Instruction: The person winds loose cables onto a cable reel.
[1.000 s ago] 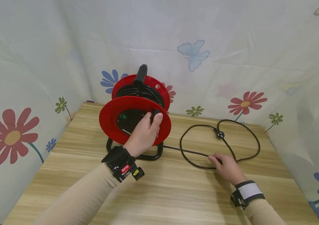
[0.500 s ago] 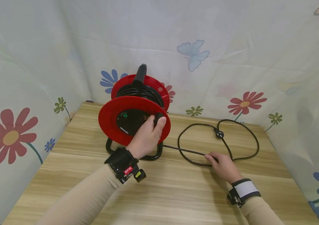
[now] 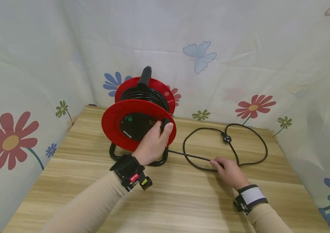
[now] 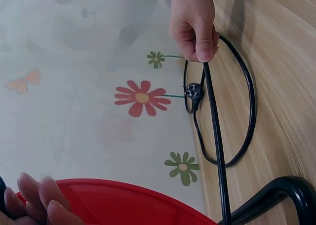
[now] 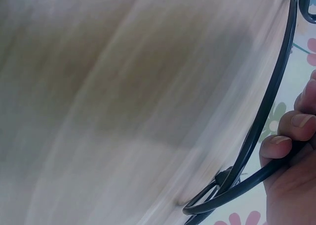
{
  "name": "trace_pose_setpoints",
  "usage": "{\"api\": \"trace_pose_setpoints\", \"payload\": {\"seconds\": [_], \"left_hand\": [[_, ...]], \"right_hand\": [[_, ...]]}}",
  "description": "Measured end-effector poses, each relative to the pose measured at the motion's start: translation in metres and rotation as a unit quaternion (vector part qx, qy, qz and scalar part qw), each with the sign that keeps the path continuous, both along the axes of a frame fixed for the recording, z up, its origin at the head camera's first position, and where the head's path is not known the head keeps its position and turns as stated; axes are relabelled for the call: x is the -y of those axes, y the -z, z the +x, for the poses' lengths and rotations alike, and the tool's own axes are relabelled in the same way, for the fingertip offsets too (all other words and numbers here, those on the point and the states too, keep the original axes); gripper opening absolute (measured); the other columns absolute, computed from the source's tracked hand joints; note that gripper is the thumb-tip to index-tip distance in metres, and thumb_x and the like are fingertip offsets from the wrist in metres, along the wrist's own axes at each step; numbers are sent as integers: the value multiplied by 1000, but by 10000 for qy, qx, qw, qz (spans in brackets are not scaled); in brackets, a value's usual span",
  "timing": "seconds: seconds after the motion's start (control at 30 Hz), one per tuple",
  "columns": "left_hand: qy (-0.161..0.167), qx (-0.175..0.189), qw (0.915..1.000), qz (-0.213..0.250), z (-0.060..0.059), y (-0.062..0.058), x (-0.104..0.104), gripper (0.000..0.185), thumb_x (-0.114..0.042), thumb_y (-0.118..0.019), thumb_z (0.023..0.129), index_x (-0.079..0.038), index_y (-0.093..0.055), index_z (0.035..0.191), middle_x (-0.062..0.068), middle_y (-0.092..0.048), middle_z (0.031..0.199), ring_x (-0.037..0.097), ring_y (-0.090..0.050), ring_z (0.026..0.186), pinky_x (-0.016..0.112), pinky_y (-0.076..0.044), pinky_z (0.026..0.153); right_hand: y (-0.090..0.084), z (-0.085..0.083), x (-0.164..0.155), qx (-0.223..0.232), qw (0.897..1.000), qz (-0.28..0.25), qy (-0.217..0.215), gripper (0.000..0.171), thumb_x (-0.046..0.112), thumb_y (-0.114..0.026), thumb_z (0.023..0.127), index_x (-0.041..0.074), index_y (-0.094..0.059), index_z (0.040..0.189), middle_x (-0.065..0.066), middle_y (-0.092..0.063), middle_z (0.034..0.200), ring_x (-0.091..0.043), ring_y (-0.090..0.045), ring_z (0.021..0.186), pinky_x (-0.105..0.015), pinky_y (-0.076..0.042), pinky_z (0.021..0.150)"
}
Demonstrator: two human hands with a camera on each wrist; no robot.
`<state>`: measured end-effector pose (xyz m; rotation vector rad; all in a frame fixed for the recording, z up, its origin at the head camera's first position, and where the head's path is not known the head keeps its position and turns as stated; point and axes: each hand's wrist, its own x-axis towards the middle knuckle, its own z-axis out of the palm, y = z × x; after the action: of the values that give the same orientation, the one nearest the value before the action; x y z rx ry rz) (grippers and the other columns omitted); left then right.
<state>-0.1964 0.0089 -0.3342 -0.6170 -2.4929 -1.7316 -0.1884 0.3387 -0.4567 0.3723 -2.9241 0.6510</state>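
A red cable reel (image 3: pixel 111 124) wound with black cable (image 3: pixel 145 94) stands upright on the wooden table. My left hand (image 3: pixel 151 142) grips the black winding knob (image 3: pixel 166 122) at the right part of its front disc; in the left wrist view only the fingertips (image 4: pixel 37 193) show. To the right, my right hand (image 3: pixel 231 172) holds the black power cord (image 3: pixel 195 156), its fingers (image 5: pixel 296 123) curled round it in the right wrist view. The cord runs straight from the reel to this hand, then lies in loose loops. Its plug (image 3: pixel 227 138) rests among those loops.
The reel's black carrying handle (image 3: pixel 145 77) rises on top, and its tubular black foot frame (image 3: pixel 156 163) stands on the table (image 3: pixel 182 200). A flower-printed sheet (image 3: pixel 165 35) hangs close behind the table and along both sides.
My left hand and the knob have moved slightly right and down, the disc turning a little clockwise. My right hand has shifted a little left with the cord, and the loops have shrunk slightly.
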Motion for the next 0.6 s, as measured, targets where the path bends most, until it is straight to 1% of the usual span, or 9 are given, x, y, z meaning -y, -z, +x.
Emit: {"api": "trace_pose_setpoints", "payload": {"seconds": [0.13,0.27,0.43,0.6], "left_hand": [[-75,-47,9998,-176,0,2,-2,40,-52,-33,91,-13,-42,96,4,-46,78,19,-46,69,33,-40,57],[-151,-169,9991,-354,-1,5,-5,43,-54,-31,90,-13,-42,96,4,-45,77,18,-46,68,32,-39,56],[-188,-202,9988,-408,-2,8,-6,45,-56,-30,90,-13,-43,97,4,-46,78,17,-47,69,32,-40,57],[-201,-146,9988,-421,-1,7,-7,46,-56,-30,90,-12,-43,96,4,-46,76,18,-46,68,32,-39,57]], "right_hand": [[-2,-1,4,-90,9999,32,-135,32,46,-44,90,20,-61,82,8,-55,70,-9,-48,61,-31,-39,58],[-3,-2,8,-150,9997,26,-215,31,45,-44,90,20,-61,83,9,-56,73,-8,-51,63,-32,-41,60],[-2,-4,9,-134,9997,16,-214,31,46,-44,90,21,-61,82,10,-55,71,-8,-49,62,-31,-40,59],[0,-4,9,-85,9998,1,-155,31,48,-43,89,23,-59,80,10,-52,67,-9,-46,59,-29,-37,56]]}}
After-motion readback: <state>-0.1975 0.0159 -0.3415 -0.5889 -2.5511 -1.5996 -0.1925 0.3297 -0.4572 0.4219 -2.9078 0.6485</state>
